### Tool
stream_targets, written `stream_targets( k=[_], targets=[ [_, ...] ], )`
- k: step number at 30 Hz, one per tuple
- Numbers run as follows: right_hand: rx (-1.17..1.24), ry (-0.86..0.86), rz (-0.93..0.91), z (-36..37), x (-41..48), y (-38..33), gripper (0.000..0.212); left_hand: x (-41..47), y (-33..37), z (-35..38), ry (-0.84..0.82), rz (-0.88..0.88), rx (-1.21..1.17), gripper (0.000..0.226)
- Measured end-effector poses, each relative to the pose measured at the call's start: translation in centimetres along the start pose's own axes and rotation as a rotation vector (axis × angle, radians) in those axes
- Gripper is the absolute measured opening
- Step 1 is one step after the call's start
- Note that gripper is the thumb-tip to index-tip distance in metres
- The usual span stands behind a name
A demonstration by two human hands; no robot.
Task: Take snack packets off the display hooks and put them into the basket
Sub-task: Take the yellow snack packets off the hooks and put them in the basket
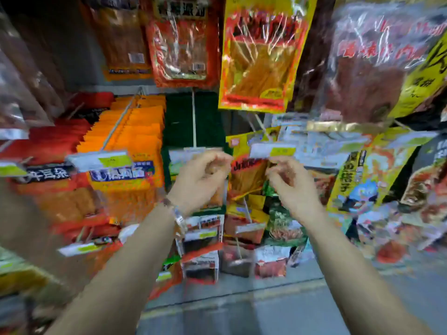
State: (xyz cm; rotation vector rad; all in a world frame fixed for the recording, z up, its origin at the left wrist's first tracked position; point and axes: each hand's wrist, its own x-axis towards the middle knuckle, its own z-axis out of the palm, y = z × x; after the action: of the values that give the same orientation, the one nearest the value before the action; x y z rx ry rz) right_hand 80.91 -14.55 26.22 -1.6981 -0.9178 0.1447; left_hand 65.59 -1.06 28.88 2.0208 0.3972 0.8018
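Note:
The frame is motion-blurred. Both of my hands are raised to the middle row of display hooks. My left hand [200, 177], with a watch on its wrist, has its fingers pinched on the top of a green-edged snack packet [216, 197] that hangs from a hook [193, 122]. My right hand [290, 184] is curled just right of a yellow packet [246, 175], under a white price tag [272, 151]. Blur hides whether the right fingers touch either one. No basket is in view.
Rows of packets hang all around: orange ones [130, 146] to the left, large red and yellow ones [256, 59] overhead, colourful ones [358, 180] to the right, and smaller packets [203, 238] below my hands. Grey floor [242, 310] shows at the bottom.

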Motion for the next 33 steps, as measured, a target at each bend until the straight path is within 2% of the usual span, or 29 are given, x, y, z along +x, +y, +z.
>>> stream_targets(
  k=[2,3,5,8,10,12,14,17,20,22,25,29,31,33],
  targets=[
    [0.005,-0.034,0.110,2.1,-5.3,3.1,0.030,-4.4,-3.7,0.9,-0.030,-0.204,-0.079,0.023],
    [-0.003,-0.054,0.180,3.1,-8.0,4.6,0.034,-6.7,-5.2,1.4,-0.019,-0.359,-0.206,0.033],
    [0.002,-0.132,0.338,4.8,-13.4,7.5,0.032,-12.2,-8.3,2.0,0.020,-0.602,-0.287,0.049],
    [-0.029,-0.265,0.628,6.4,-21.3,11.0,0.020,-21.7,-12.7,2.5,-0.118,-0.899,-0.111,0.042],
    [-0.045,-0.375,0.867,6.6,-25.7,12.4,0.015,-28.4,-14.6,3.0,-0.192,-1.066,-0.013,0.021],
    [-0.050,-0.517,1.095,6.5,-29.7,13.3,0.015,-35.0,-15.1,3.3,-0.288,-1.209,0.020,0.011],
    [-0.141,-0.710,1.204,6.1,-33.2,14.0,0.019,-40.4,-14.7,4.1,-0.354,-1.364,-0.031,0.012],
    [-0.263,-0.930,1.239,5.2,-37.6,14.6,0.021,-46.8,-12.6,5.5,-0.276,-1.507,-0.080,0.008],
    [-0.376,-1.069,1.203,4.6,-41.6,14.5,0.019,-52.5,-10.1,6.5,-0.073,-1.600,-0.112,0.013],
    [-0.402,-1.079,1.174,4.4,-44.0,13.9,0.018,-55.7,-8.6,6.6,0.083,-1.648,-0.130,0.016],
    [-0.476,-1.128,1.029,5.3,-45.9,12.5,0.010,-59.3,-7.5,5.5,0.249,-1.686,-0.178,0.016],
    [-0.519,-1.233,0.925,9.2,-45.9,11.1,0.023,-63.8,-7.2,2.9,0.553,-1.737,-0.288,0.017],
    [-0.542,-1.274,0.891,12.1,-45.5,9.9,0.022,-66.2,-7.0,1.6,0.644,-1.791,-0.337,0.017],
    [-0.554,-1.319,0.891,15.5,-45.4,8.4,0.011,-68.3,-6.9,0.2,0.645,-1.833,-0.354,0.018]
  ],
)
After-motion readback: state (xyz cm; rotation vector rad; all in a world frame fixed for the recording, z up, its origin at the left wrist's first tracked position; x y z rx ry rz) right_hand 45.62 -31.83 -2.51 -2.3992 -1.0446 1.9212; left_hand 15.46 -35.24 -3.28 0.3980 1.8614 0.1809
